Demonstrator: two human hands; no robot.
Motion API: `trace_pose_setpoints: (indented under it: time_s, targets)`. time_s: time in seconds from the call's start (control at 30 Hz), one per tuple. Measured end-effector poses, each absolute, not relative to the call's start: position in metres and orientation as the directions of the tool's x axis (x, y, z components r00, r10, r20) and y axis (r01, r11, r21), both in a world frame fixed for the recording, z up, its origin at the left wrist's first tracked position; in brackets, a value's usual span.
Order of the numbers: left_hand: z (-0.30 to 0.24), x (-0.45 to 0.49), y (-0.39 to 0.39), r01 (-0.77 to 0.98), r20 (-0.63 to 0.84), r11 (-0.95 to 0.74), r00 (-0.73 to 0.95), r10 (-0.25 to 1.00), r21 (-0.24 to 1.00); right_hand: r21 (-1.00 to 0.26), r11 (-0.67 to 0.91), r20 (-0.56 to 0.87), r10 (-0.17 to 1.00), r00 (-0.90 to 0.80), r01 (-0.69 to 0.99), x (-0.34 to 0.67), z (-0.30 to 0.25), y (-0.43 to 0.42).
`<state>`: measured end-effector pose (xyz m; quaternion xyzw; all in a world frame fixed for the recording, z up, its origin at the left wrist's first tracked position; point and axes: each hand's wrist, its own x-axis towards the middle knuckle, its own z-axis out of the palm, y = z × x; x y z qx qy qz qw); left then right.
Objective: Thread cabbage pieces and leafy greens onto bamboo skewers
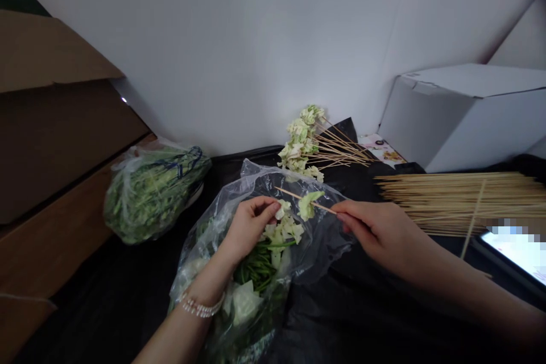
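My right hand (373, 224) pinches a wooden skewer (327, 208) whose pointed end reaches left. A pale green cabbage leaf piece (309, 205) is threaded on the skewer. Close to the tip, my left hand (251, 224) holds another small cabbage piece (283, 210) between thumb and fingers. Both hands are over an open clear plastic bag (213, 210). Inside the bag lie more cabbage pieces (281, 233) and long green vegetable stems (258, 267). Behind it, several finished cabbage skewers (301, 145) rest in a pile, leaves to the left and sticks to the right.
At the right lies a large bundle of bare skewers (452, 199), near a lit phone (518, 250). A tied bag of leafy greens (149, 199) sits at the left beside a cardboard box (63, 142). A white box (460, 108) stands at the back right.
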<state>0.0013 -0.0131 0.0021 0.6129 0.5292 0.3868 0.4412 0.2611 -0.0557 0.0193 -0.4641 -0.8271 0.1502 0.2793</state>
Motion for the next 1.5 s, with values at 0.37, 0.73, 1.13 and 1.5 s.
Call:
trace_pose_setpoints:
  time_s: [0.37,0.73,1.13,1.5]
  targets:
    - [0.000,-0.001,-0.009,-0.047,-0.106,0.108,0.048,0.993,0.993,-0.488,0.518,0.246,0.854,-0.458,0.703,0.259,0.018,-0.056]
    - [0.002,0.000,-0.012,-0.032,-0.062,0.064,0.044,0.997,0.997,-0.501,0.491,0.191,0.866,-0.462,0.713,0.256,0.016,-0.056]
    - [-0.005,0.007,-0.017,0.184,0.134,-0.145,0.070,0.988,0.972,-0.441,0.470,0.177,0.881,-0.439,0.765,0.253,0.009,-0.058]
    - [-0.009,0.006,-0.022,0.435,0.183,-0.223,0.131,0.974,0.873,-0.278,0.485,0.164,0.875,-0.456,0.829,0.243,-0.005,-0.064]
